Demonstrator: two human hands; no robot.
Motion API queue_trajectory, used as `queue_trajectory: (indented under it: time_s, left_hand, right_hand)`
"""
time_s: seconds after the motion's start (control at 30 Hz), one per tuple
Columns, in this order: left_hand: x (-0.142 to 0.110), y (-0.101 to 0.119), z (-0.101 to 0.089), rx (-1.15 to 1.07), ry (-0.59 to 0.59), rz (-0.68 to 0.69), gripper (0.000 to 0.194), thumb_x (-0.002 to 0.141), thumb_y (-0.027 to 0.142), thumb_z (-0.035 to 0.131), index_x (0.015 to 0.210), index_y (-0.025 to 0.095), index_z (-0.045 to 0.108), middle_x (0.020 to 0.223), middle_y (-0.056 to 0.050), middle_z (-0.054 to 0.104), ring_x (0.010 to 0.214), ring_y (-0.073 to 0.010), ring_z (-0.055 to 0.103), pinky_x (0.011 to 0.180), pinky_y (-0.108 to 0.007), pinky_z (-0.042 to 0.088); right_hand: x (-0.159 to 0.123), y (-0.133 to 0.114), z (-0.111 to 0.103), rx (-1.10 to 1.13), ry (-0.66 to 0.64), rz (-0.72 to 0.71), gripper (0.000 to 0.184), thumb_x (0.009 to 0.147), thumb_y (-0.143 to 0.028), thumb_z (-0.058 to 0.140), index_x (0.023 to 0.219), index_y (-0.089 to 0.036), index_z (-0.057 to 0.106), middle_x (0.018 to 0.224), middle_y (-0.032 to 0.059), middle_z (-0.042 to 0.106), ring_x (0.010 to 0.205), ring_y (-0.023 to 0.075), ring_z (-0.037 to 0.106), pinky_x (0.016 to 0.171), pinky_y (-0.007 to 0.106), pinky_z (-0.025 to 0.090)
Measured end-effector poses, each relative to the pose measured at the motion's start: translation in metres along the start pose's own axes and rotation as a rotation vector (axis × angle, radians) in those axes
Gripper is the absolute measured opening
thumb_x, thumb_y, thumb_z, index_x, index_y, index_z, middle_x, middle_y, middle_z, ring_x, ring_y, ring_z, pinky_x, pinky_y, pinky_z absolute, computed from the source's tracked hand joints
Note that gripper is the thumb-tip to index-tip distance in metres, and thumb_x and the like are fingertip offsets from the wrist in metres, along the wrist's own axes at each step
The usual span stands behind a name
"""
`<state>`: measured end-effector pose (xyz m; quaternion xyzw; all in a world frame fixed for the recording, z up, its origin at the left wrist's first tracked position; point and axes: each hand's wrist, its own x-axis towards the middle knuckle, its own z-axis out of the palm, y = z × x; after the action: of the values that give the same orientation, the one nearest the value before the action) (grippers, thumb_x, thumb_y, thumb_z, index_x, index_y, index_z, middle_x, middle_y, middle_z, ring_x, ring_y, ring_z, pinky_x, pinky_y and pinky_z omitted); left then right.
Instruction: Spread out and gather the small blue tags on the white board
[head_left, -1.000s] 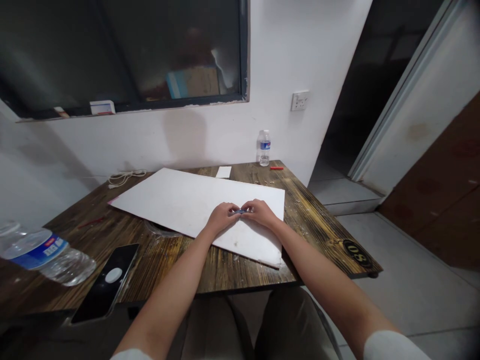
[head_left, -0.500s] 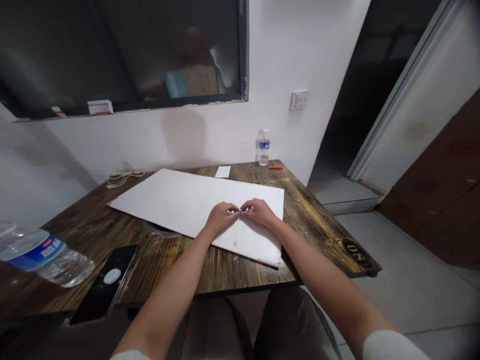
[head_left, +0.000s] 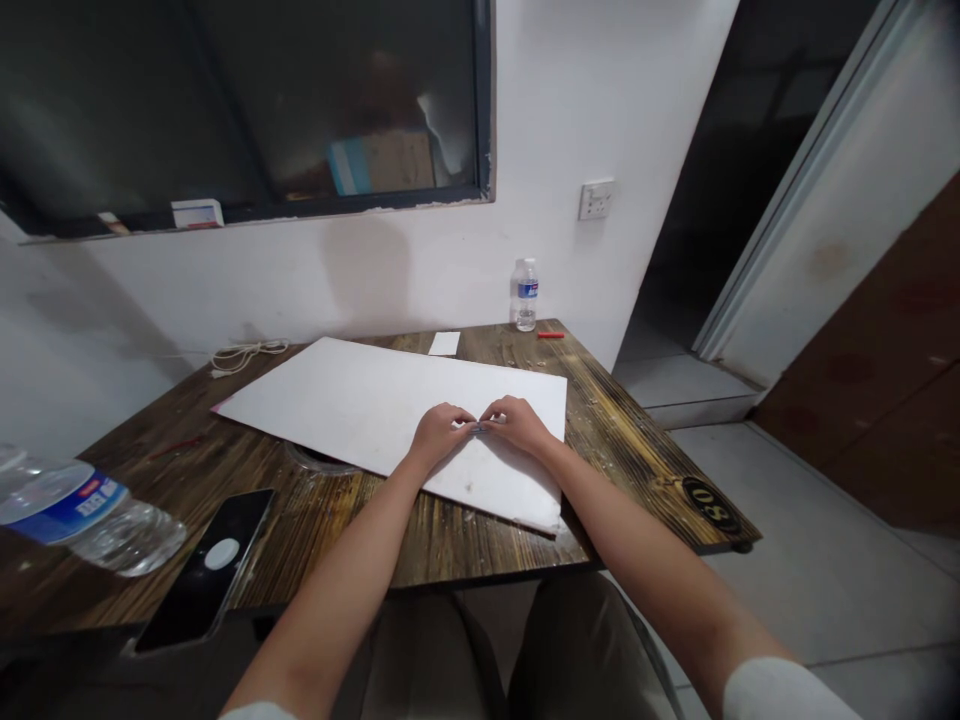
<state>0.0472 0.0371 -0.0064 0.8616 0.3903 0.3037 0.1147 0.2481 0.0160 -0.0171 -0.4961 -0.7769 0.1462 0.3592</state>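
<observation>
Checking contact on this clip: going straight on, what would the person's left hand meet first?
The left hand seems already at the small blue-grey object between its fingertips and the right hand; depth is hard to judge.

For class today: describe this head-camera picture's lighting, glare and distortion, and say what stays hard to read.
Head view: the wide lens bends the door frame; light glares along the table at the right; the near water bottle looks soft at the left edge; the small item between the left hand and right hand is too small to read.

Wooden table (head_left: 322,520) under white board (head_left: 360,400)
</observation>
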Motion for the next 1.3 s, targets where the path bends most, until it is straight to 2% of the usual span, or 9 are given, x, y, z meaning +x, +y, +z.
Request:
queue_trajectory:
  time_s: [0.23,0.37,0.5,0.63,0.77,0.93,1.13,1.3]
  left_hand:
    - [-0.0004,0.0009,-0.0018,-0.032,0.024,0.015,0.018,0.084,0.039,0.068,0.081,0.023,0.076,0.082,-0.003,0.074,0.082,-0.0197,0.065,0.078,-0.033,0.047]
    - [-0.0005,0.0024,-0.0018,-0.107,0.039,-0.017,0.022,0.081,0.043,0.070,0.077,0.021,0.076,0.080,-0.005,0.074,0.080,-0.0200,0.065,0.077,-0.032,0.047]
    - [-0.0002,0.0029,0.0001,-0.265,0.043,-0.100,0.023,0.078,0.041,0.070,0.076,0.019,0.075,0.078,-0.005,0.073,0.077,-0.0195,0.066,0.073,-0.031,0.048]
    - [0.0016,0.0031,0.0006,-0.443,0.071,-0.193,0.027,0.077,0.043,0.070,0.084,0.018,0.075,0.082,-0.005,0.074,0.077,-0.0191,0.065,0.070,-0.029,0.049]
    - [0.0041,0.0007,-0.0009,-0.670,0.136,-0.233,0.045,0.076,0.052,0.070,0.101,0.015,0.073,0.089,-0.008,0.074,0.078,-0.0185,0.064,0.071,-0.030,0.051]
    - [0.0051,-0.0046,-0.0005,-0.723,0.160,-0.232,0.047,0.078,0.056,0.066,0.099,0.014,0.073,0.086,-0.009,0.074,0.077,-0.0178,0.063,0.076,-0.031,0.050]
    - [0.0044,-0.0036,-0.0002,-0.702,0.125,-0.222,0.044,0.078,0.054,0.067,0.095,0.015,0.073,0.087,-0.009,0.074,0.077,-0.0179,0.063,0.075,-0.031,0.050]
    - [0.0046,-0.0037,-0.0008,-0.722,0.125,-0.217,0.046,0.076,0.056,0.069,0.095,0.014,0.073,0.086,-0.009,0.074,0.076,-0.0180,0.063,0.075,-0.031,0.051]
  right_hand:
    - [0.0006,-0.0003,0.0000,0.046,0.055,-0.084,0.005,0.080,-0.022,0.074,0.075,-0.022,0.075,0.084,0.0039,0.072,0.083,0.0184,0.057,0.078,0.031,0.041]
    - [0.0014,-0.0008,-0.0006,0.100,0.053,-0.062,0.005,0.076,-0.019,0.074,0.072,-0.021,0.074,0.081,0.0036,0.071,0.082,0.0183,0.056,0.077,0.031,0.041]
    - [0.0027,-0.0007,0.0000,0.294,0.057,0.096,0.005,0.070,-0.021,0.074,0.067,-0.018,0.073,0.073,0.0030,0.069,0.073,0.0164,0.058,0.068,0.028,0.041]
    - [0.0029,-0.0005,-0.0005,0.641,0.045,0.278,0.014,0.066,-0.030,0.075,0.066,-0.017,0.072,0.066,0.0021,0.068,0.065,0.0154,0.058,0.065,0.028,0.041]
    - [0.0038,-0.0007,-0.0037,0.928,0.075,0.369,0.022,0.060,-0.036,0.079,0.068,-0.017,0.071,0.068,0.0023,0.068,0.064,0.0139,0.057,0.067,0.028,0.041]
    - [0.0063,-0.0003,-0.0072,1.086,0.111,0.445,0.028,0.054,-0.038,0.083,0.067,-0.017,0.070,0.070,0.0027,0.067,0.066,0.0138,0.056,0.065,0.027,0.040]
    - [0.0084,0.0005,-0.0079,1.148,0.099,0.445,0.031,0.050,-0.038,0.084,0.067,-0.018,0.070,0.070,0.0021,0.067,0.068,0.0142,0.057,0.067,0.027,0.039]
    - [0.0080,0.0014,-0.0065,1.065,0.110,0.420,0.029,0.054,-0.040,0.082,0.067,-0.018,0.070,0.069,0.0015,0.067,0.066,0.0131,0.056,0.066,0.027,0.038]
